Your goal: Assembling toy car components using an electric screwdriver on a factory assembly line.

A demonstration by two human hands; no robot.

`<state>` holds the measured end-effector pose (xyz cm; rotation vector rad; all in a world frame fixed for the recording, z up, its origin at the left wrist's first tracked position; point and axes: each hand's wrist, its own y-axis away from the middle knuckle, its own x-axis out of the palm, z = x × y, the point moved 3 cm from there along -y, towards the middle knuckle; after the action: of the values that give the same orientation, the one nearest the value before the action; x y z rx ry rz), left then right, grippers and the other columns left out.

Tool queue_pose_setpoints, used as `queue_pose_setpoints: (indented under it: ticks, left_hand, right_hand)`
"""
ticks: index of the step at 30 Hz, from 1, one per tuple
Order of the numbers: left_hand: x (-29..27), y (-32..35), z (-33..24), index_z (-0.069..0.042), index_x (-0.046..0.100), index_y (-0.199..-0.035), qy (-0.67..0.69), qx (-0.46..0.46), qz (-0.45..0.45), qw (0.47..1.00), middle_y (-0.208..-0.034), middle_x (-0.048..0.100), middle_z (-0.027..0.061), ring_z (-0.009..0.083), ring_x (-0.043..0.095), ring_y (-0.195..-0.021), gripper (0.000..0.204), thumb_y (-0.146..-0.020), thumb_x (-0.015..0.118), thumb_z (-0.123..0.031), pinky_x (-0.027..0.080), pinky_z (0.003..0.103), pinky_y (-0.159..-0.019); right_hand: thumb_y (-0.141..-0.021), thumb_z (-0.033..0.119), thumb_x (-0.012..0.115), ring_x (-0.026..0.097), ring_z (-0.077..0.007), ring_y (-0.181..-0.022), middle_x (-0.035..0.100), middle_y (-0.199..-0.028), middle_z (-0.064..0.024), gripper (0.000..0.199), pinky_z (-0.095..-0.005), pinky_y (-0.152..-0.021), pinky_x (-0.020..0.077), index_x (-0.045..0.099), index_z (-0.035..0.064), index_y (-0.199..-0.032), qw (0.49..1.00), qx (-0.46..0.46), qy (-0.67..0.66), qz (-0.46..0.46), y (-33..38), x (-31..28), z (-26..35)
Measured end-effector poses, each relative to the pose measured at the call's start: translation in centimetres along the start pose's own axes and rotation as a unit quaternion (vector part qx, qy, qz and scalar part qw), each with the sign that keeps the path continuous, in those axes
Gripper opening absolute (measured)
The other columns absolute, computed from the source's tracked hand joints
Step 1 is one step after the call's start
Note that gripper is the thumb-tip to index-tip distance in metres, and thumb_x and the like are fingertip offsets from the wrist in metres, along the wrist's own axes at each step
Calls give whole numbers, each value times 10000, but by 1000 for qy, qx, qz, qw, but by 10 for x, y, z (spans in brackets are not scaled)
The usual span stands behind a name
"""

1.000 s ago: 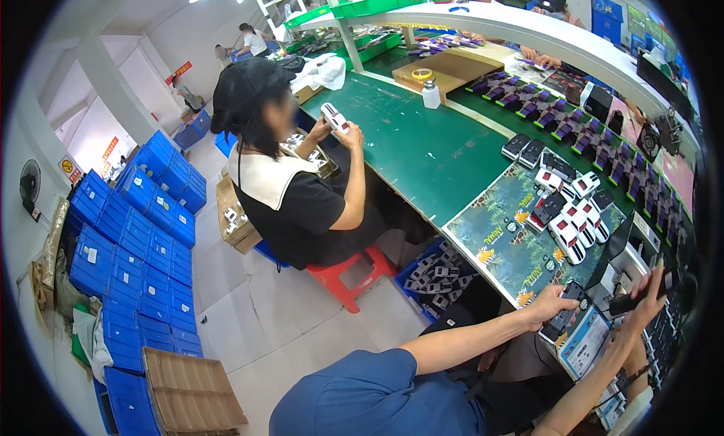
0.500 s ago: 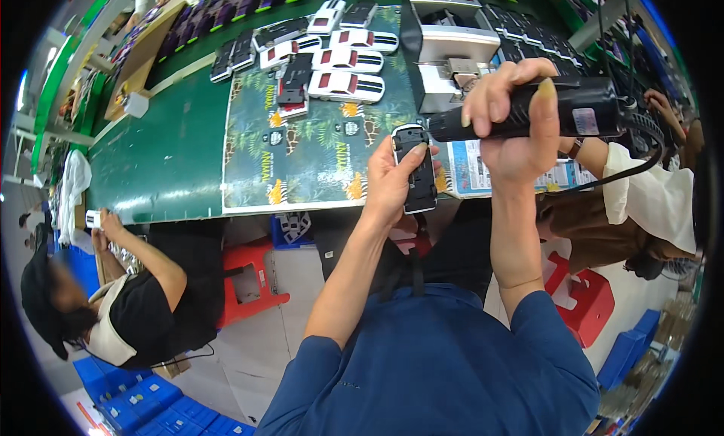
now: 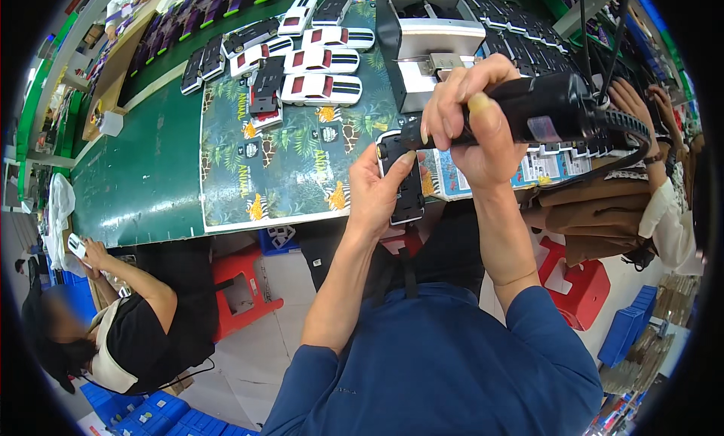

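My left hand point(image 3: 375, 189) grips a toy car point(image 3: 410, 198) at the table's front edge, its black underside turned up and its thumb pressed on it. In my right hand point(image 3: 477, 119) is a black electric screwdriver point(image 3: 547, 108), held level with its tip end pointing left at the upper end of that underside. Whether the bit touches a screw is hidden behind the fingers. Several white toy cars with black stripes point(image 3: 323, 89) lie on the printed mat beyond my left hand, and a few others lie with black undersides up, such as one toy car point(image 3: 267, 85).
A metal box-like device point(image 3: 430, 40) stands behind my right hand, with rows of black car bases point(image 3: 520, 55) beyond. A thick cable point(image 3: 637, 127) trails from the screwdriver. One co-worker point(image 3: 113, 308) holds a white car at left; another person's hand point(image 3: 626, 97) is at right. Red stools point(image 3: 245, 293) stand below.
The whole view has shifted, so the table things sit further left. The screwdriver's tip stays by the toy car, which remains in my left hand. At right, the other person's hand has come further into view.
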<state>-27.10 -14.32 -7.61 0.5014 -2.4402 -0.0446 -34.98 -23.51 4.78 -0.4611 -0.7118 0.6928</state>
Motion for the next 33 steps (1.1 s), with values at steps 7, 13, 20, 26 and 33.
queue_pose_setpoints:
  ticks: [7,13,20,26,33]
  left_hand:
    - [-2,-1,-2,20,622,-1082,-18,-9,15,1000,-953,712,95,136,692,-804,219,-886,702,-37,584,280,-739]
    - [0,1,-7,25,625,-1076,-24,-12,2,1000,-937,712,96,134,692,-797,220,-873,700,-18,582,279,-731]
    - [1,0,-7,31,626,-1062,-8,-17,1,1000,-927,713,99,132,690,-794,209,-871,700,-15,584,278,-726]
    - [4,3,-9,36,646,-1072,-23,-18,-19,999,-927,718,91,121,681,-784,210,-870,694,11,584,270,-710]
    - [-1,-2,-11,9,642,-1052,72,-42,-52,995,-918,715,119,180,693,-729,178,-886,682,-43,597,327,-691]
  right_hand:
    - [-767,54,784,519,-86,-560,578,-671,-66,280,-224,-525,436,513,26,-828,996,65,-22,54,-1,-5,-8]
    - [-759,46,794,520,-87,-562,568,-647,-55,303,-223,-531,431,495,41,-809,993,78,-28,84,-1,-6,-10]
    - [-829,277,797,482,-113,-486,505,-642,-25,393,-277,-509,458,461,81,-884,993,52,52,91,2,-8,-7]
    - [-824,241,790,497,-123,-496,516,-637,-37,364,-285,-515,464,474,71,-881,995,45,37,81,5,-7,1]
    - [-940,348,588,489,-133,-495,501,-669,-30,309,-312,-509,476,491,56,-974,991,-40,9,128,-14,-19,32]
